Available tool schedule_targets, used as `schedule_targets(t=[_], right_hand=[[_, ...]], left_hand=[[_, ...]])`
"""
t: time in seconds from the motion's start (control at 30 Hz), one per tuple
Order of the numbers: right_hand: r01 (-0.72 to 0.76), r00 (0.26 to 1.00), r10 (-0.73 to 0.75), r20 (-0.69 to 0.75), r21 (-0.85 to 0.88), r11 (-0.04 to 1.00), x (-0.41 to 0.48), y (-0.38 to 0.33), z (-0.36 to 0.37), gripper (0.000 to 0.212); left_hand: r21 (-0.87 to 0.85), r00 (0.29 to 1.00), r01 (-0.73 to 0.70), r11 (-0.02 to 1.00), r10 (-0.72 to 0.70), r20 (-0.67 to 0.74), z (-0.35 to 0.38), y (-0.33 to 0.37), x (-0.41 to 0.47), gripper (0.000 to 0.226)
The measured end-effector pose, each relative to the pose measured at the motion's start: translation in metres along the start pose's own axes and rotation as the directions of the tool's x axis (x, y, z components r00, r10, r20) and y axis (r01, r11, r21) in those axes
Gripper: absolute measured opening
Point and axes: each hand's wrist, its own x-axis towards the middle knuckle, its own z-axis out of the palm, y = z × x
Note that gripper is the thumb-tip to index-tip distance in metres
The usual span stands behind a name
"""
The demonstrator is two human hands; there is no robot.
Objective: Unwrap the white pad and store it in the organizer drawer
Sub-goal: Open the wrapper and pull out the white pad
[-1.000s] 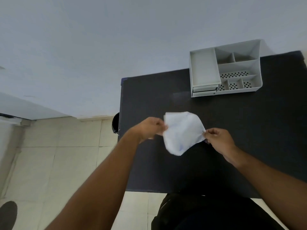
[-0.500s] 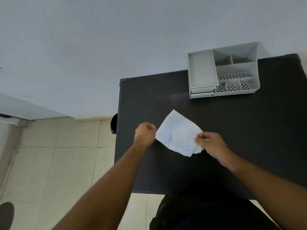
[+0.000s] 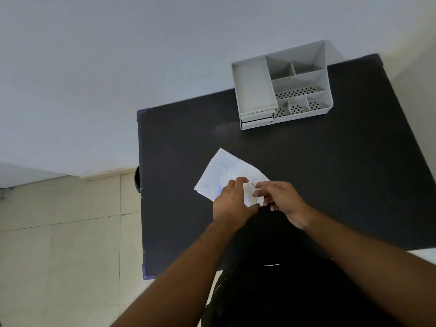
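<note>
A flat white wrapped pad (image 3: 224, 175) with faint blue print lies on the black table (image 3: 330, 175). My left hand (image 3: 232, 200) rests on its near part, fingers curled over the wrapper. My right hand (image 3: 280, 199) pinches the wrapper's near right corner between thumb and fingers. Both hands meet at that corner and hide it. The grey organizer (image 3: 282, 83) stands at the table's far edge, with two shut drawers (image 3: 257, 119) at its front left under an open tray.
The organizer has several open compartments, some with perforated floors. The table's left edge (image 3: 140, 185) drops to a tiled floor (image 3: 59, 232). A white wall runs behind the table. Dark clothing fills the near bottom of the view.
The pad went from held up between both hands to lying on the table. My left hand moved right from the pad's left edge to join my right hand at the near corner.
</note>
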Motion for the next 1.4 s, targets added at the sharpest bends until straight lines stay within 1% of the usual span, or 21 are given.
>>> schedule_targets(t=[0.03,0.1,0.17,0.23,0.27,0.33,0.4,0.47,0.5,0.57,0.67,0.8,0.87,0.93,1.03,1.1,1.17,1.23,1.27,1.33,1.4], right_hand=[[-0.021,1.000,0.021,0.005,0.034,0.999,0.000,0.001,-0.002,0.025],[-0.054,0.998,0.053,0.022,0.086,0.995,0.002,0.004,-0.006,0.026],[-0.072,0.997,0.068,0.038,0.102,0.992,0.001,0.005,-0.007,0.024],[-0.111,0.994,0.112,-0.003,0.099,0.989,0.001,0.008,-0.009,0.021],[-0.130,0.990,0.134,-0.049,0.075,0.989,0.002,0.011,-0.011,0.020],[-0.135,0.979,0.126,-0.158,-0.048,0.990,0.008,0.022,-0.015,0.019],[-0.123,0.970,0.079,-0.229,-0.182,0.976,0.015,0.033,-0.016,0.027],[-0.124,0.972,0.065,-0.227,-0.256,0.959,0.018,0.038,-0.012,0.034],[-0.122,0.975,0.062,-0.213,-0.278,0.953,0.020,0.039,-0.008,0.033],[-0.112,0.978,0.047,-0.204,-0.321,0.940,0.022,0.038,0.001,0.026],[-0.124,0.971,0.036,-0.236,-0.365,0.923,0.023,0.033,0.011,0.019],[-0.108,0.968,0.021,-0.250,-0.338,0.935,0.025,0.029,0.015,0.015],[-0.082,0.963,0.006,-0.270,-0.274,0.958,0.025,0.028,0.014,0.010],[-0.061,0.954,0.003,-0.299,-0.187,0.980,0.025,0.027,0.012,0.009],[-0.031,0.951,-0.003,-0.309,-0.105,0.994,0.025,0.028,0.008,0.005],[0.025,0.957,-0.047,-0.286,-0.082,0.996,0.025,0.029,0.005,0.008],[0.096,0.962,-0.107,-0.249,-0.056,0.994,0.022,0.027,0.003,0.014],[0.149,0.964,-0.156,-0.215,-0.049,0.988,0.019,0.023,-0.001,0.020],[0.166,0.965,-0.173,-0.196,-0.049,0.985,0.018,0.020,-0.002,0.022],[0.197,0.966,-0.204,-0.158,-0.058,0.979,0.017,0.015,-0.005,0.023],[0.221,0.965,-0.229,-0.126,-0.077,0.972,0.015,0.011,-0.008,0.022]], left_hand=[[0.028,1.000,-0.007,1.000,0.007,-0.028,0.002,0.002,-0.001,0.066],[0.025,0.996,-0.001,1.000,0.004,-0.091,0.005,0.006,0.000,0.050],[-0.031,0.989,0.017,0.999,-0.021,-0.144,0.005,0.006,0.001,0.034],[-0.078,0.989,0.031,0.996,-0.042,-0.139,0.004,0.006,0.002,0.028],[-0.102,0.990,0.036,0.994,-0.050,-0.132,0.004,0.005,0.003,0.027],[-0.152,0.990,0.044,0.987,-0.063,-0.123,0.003,0.002,0.005,0.026],[-0.194,0.992,0.041,0.980,-0.064,-0.110,0.003,-0.003,0.006,0.026],[-0.228,0.995,0.031,0.973,-0.052,-0.087,0.005,-0.007,0.006,0.028],[-0.241,0.996,0.026,0.970,-0.046,-0.077,0.005,-0.008,0.006,0.029],[-0.273,0.997,0.019,0.962,-0.038,-0.066,0.006,-0.009,0.006,0.031],[-0.328,0.998,0.030,0.944,-0.048,-0.045,0.006,-0.009,0.007,0.033],[-0.373,0.999,0.027,0.928,-0.034,-0.012,0.006,-0.012,0.009,0.041],[-0.387,1.000,0.024,0.922,-0.018,0.019,0.004,-0.015,0.011,0.047],[-0.409,0.998,0.057,0.911,-0.038,0.056,0.001,-0.017,0.013,0.051],[-0.416,0.997,0.077,0.906,-0.057,0.059,-0.004,-0.018,0.018,0.045],[-0.419,0.998,0.057,0.906,-0.049,0.029,-0.007,-0.017,0.023,0.036],[-0.396,0.999,0.007,0.918,-0.026,-0.042,-0.013,-0.015,0.030,0.030],[-0.283,0.993,-0.074,0.956,0.046,-0.105,-0.019,-0.012,0.043,0.033],[-0.191,0.991,-0.110,0.975,0.092,-0.102,-0.022,-0.009,0.050,0.036],[-0.027,0.988,-0.148,0.989,0.146,-0.041,-0.028,-0.005,0.065,0.044],[0.045,0.988,-0.153,0.987,0.152,0.027,-0.035,-0.003,0.078,0.048]])
